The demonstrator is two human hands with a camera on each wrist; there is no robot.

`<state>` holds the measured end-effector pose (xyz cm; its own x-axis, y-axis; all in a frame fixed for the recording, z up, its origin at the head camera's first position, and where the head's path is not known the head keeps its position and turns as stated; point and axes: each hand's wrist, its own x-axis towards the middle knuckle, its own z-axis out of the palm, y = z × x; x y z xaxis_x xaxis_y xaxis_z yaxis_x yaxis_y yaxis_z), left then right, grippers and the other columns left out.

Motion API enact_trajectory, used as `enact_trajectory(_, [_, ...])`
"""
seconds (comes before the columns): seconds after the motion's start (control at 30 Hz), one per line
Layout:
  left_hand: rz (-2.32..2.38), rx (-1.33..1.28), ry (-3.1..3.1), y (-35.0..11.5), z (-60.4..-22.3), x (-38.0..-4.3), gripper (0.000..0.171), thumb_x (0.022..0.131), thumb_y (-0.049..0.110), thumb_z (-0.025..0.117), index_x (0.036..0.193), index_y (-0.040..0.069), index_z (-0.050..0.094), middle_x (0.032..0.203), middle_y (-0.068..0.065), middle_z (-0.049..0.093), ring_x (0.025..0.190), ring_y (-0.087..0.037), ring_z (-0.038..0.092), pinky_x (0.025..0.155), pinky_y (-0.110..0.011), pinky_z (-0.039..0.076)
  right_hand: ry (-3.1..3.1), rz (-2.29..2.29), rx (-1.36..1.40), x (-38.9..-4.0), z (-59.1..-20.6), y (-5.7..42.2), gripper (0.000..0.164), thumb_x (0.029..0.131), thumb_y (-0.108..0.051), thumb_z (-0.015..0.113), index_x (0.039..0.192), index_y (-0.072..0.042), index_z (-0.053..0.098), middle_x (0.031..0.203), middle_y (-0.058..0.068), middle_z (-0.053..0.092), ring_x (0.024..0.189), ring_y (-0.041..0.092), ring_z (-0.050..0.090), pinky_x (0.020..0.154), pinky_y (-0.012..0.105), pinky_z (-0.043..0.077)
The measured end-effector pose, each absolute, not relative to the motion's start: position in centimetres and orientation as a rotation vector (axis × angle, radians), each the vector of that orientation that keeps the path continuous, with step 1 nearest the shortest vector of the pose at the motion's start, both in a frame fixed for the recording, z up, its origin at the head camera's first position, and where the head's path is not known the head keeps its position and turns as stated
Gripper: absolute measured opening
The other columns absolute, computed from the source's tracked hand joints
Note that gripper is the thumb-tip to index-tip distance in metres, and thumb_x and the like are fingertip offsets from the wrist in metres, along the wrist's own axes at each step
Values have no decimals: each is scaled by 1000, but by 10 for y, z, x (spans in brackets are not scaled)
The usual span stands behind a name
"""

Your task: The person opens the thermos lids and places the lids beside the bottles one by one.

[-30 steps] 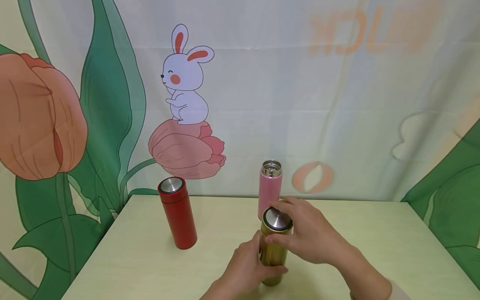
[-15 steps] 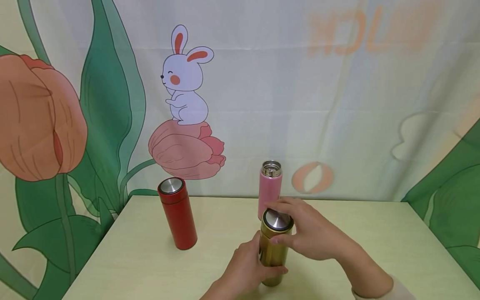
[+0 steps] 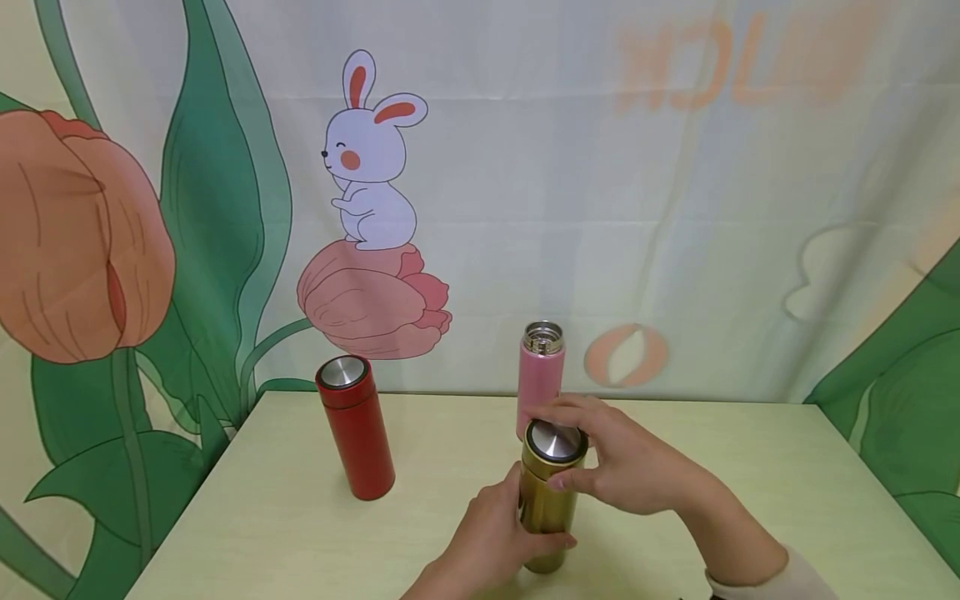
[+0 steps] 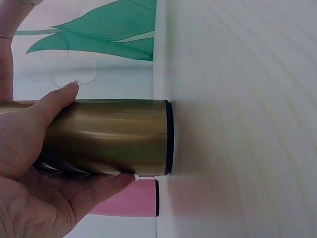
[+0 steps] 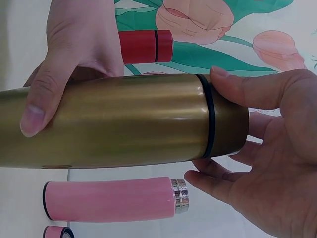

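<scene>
A gold thermos (image 3: pixel 546 521) stands upright near the table's front, with a brushed-metal disc in its lid (image 3: pixel 556 442). My left hand (image 3: pixel 491 529) grips its body from the left, thumb across the front and the other fingers mostly hidden behind. On the lid, my right hand (image 3: pixel 630 467) has its thumb at the near side and its fingertips at the far side. In the right wrist view a black ring (image 5: pixel 208 116) shows between the gold body and the lid. Just behind stands a pink thermos (image 3: pixel 540 379), its steel neck uncovered.
To the left a red thermos (image 3: pixel 358 433) stands upright with its lid on. Beside the pink thermos's base, a small pink lid (image 5: pixel 55 231) shows in the right wrist view. The pale table (image 3: pixel 262 533) ends against a printed curtain (image 3: pixel 495 208).
My right hand has turned counterclockwise on the gold thermos's lid: its thumb has slid right along the near side and its fingertips left along the far side. My left hand has stayed put.
</scene>
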<state>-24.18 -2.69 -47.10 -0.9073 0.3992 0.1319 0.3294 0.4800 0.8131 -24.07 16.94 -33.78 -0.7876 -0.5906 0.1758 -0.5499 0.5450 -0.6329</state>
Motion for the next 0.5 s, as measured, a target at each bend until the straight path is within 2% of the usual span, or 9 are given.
enact_trajectory(0.27, [1411, 635, 2655, -27, -471, -242, 76, 77, 51, 90, 136, 24, 51, 117, 9, 73, 106, -6, 68, 94, -34, 56, 2726, -1100, -1019, -241, -340, 170, 67, 86, -13, 83, 146, -30, 56, 141, -8, 59, 131, 17, 55, 110, 44, 48])
enact_trajectory(0.5, [1401, 629, 2673, -27, -472, -242, 74, 76, 52, 90, 134, 23, 52, 114, 9, 73, 104, -6, 68, 92, -33, 56, 2786, -1087, -1033, -237, -340, 166, 60, 85, -16, 84, 139, -27, 61, 131, -10, 61, 122, 14, 58, 105, 42, 51])
